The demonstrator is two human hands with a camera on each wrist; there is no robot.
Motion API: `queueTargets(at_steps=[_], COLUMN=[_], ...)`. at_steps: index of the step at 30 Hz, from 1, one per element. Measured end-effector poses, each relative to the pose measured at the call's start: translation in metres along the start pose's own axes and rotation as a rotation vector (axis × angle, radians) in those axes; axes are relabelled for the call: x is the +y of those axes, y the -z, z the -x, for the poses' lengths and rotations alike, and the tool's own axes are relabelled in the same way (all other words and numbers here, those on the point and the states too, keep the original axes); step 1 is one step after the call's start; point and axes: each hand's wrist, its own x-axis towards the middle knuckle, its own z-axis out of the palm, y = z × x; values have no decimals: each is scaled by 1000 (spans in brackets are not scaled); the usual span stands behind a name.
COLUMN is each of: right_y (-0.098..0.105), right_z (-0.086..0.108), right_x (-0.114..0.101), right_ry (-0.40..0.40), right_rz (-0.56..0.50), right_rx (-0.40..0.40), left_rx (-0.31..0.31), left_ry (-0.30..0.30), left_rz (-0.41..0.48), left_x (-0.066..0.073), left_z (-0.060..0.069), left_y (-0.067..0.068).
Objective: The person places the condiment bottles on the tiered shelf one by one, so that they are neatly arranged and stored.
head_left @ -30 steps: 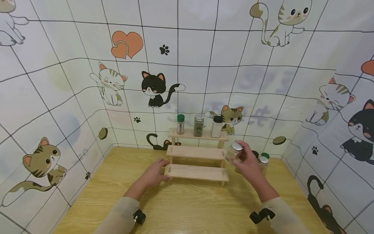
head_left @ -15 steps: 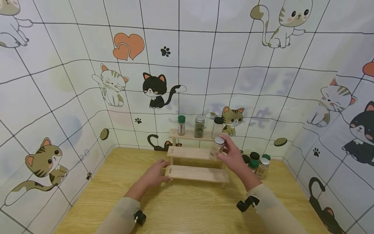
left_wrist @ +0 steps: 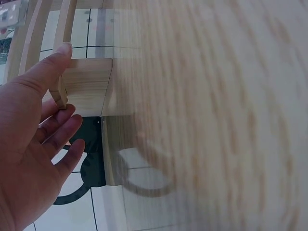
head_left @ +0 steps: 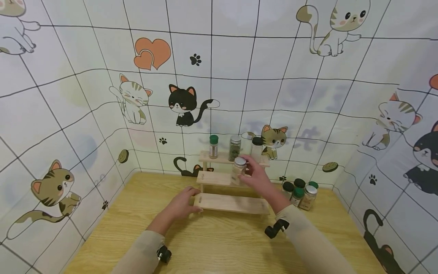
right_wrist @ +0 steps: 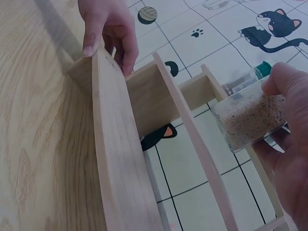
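Observation:
A three-tier wooden rack [head_left: 232,203] stands against the tiled backdrop. My right hand [head_left: 258,179] pinches a silver-lidded glass jar [head_left: 238,171] at the middle tier; in the right wrist view the jar [right_wrist: 250,115] holds pale grains, and the right hand [right_wrist: 293,125] has thumb and fingers on its sides. My left hand [head_left: 183,203] grips the left end of the lowest tier; in the left wrist view the left hand [left_wrist: 36,134] has its thumb on one face and curled fingers on the other. Whether the jar touches the middle tier, I cannot tell.
On the top tier stand a green-lidded jar [head_left: 213,147], a silver-lidded jar [head_left: 235,148] and a black-lidded jar [head_left: 256,149]. Several more jars, one silver-lidded [head_left: 308,198], cluster on the wooden table [head_left: 219,243] to the right of the rack.
My right hand has carried the silver-lidded jar leftward from beside the rack's right end to the middle tier. My left hand stays on the rack.

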Motion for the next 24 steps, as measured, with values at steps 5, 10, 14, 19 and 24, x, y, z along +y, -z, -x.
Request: queueTargets(at_steps=[5,10,14,19,24], right_y=[-13,-25,-31,-38,-46], right_z=[-14,-25,-32,-40,-47], right_x=[-4,-6,-7,-9,-8], right_ry=[21,9,-19,-46,-37], right_rz=[15,19,10,-26,-35], right_rx=[-54,-89,-115,-158,-200], left_rx=[4,3,10,8,17], left_ry=[-2,-15,-30,-29,-26], left_rz=[-4,2,-6,-9,-12], left_x=[1,0,-1,-2,-2], left_z=[0,0,0,0,-1], left_y=[1,1,0,-1,-1])
